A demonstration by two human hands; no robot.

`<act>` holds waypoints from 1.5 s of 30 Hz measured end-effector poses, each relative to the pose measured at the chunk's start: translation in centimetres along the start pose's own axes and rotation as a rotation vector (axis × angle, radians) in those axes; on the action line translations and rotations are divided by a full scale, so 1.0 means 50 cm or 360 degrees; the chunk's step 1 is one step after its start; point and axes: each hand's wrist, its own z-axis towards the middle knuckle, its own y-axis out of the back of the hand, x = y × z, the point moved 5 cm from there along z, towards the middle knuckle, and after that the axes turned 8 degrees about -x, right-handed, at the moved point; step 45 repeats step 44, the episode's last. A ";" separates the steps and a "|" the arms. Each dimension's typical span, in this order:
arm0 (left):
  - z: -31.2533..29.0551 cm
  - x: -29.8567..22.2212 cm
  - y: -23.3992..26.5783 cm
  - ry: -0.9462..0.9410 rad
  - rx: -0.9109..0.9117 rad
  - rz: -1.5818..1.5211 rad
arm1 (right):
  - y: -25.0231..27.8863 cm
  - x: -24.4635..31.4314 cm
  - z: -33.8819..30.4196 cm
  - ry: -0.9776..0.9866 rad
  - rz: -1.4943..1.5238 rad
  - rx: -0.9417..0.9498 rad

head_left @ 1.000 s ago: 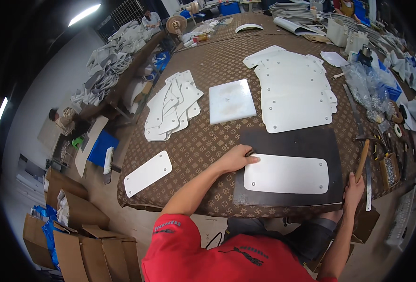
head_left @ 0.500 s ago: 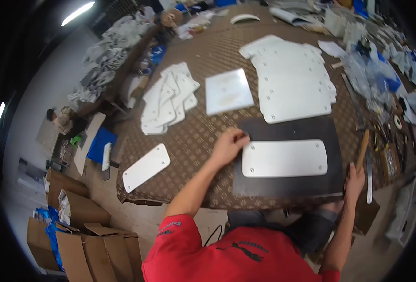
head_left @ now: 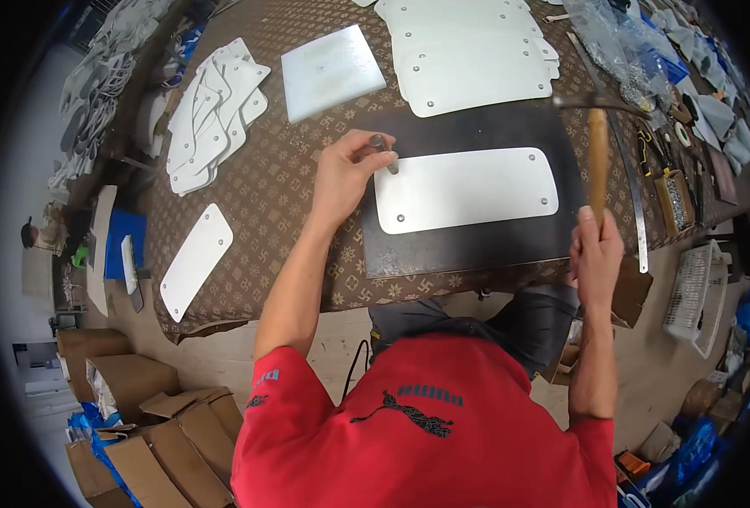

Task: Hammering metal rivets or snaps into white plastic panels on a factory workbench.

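A white panel (head_left: 468, 190) with rounded ends and a metal snap or eyelet near its corners lies on a dark slab (head_left: 476, 254). My left hand (head_left: 341, 173) pinches a short metal punch (head_left: 378, 141), its lower end at the panel's far left corner. The fastener at that corner is hidden by the punch and fingers. Off the slab's right side, my right hand (head_left: 597, 254) grips the wooden handle of a hammer (head_left: 597, 161). The hammer's head is raised above the handle and away from the punch.
Left lie a single white panel (head_left: 195, 264) and a fanned pile of panels (head_left: 214, 118). Beyond the slab are a pale square block (head_left: 331, 72) and a big panel stack (head_left: 472, 59). A metal ruler (head_left: 637, 203), a small box of metal parts (head_left: 674, 201) and plastic bags line the right.
The hammer has come up at the right. At the panel's left corner the punch now stands visible between my left fingers. The view has shifted, so the table sits higher and further left.
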 end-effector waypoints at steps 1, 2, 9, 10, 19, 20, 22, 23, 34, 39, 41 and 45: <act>-0.002 0.000 -0.007 -0.0002 0.0052 0.0093 | -0.005 -0.004 -0.010 0.0002 -0.0013 -0.0003; -0.003 -0.001 -0.013 -0.0006 0.0103 0.0186 | -0.018 -0.007 -0.019 0.0167 -0.0207 0.0088; -0.011 -0.005 -0.016 -0.0091 0.0105 0.0333 | -0.107 0.146 -0.093 0.1025 -0.0573 0.0461; -0.015 0.003 -0.007 -0.0093 0.0072 0.0309 | -0.099 0.200 -0.098 0.1041 -0.0494 0.0331; -0.026 0.010 -0.020 -0.0156 0.0032 0.0195 | -0.226 0.122 -0.073 0.0829 -0.1180 0.0970; -0.018 0.012 -0.015 -0.0162 0.0023 0.0190 | -0.221 0.125 -0.074 0.0840 -0.1183 0.0971; 0.004 0.014 -0.008 -0.0146 0.0045 0.0238 | -0.185 0.149 -0.077 0.0757 -0.1049 0.0829; -0.001 0.016 -0.011 -0.0123 0.0073 0.0258 | -0.165 0.153 -0.089 0.0693 -0.0989 0.0756; -0.131 -0.015 0.001 -0.0011 0.0238 -0.0076 | -0.056 0.171 -0.160 0.0457 -0.0387 0.0403; -0.144 -0.028 -0.004 -0.0161 0.0256 0.0225 | 0.005 0.329 -0.191 0.0920 0.0805 0.0467; -0.144 -0.031 -0.008 -0.0151 0.0248 0.0198 | 0.005 0.340 -0.201 0.0925 0.0952 0.0615; -0.145 -0.023 -0.003 -0.0097 0.0213 0.0204 | -0.029 0.346 -0.235 0.0904 0.1274 0.0946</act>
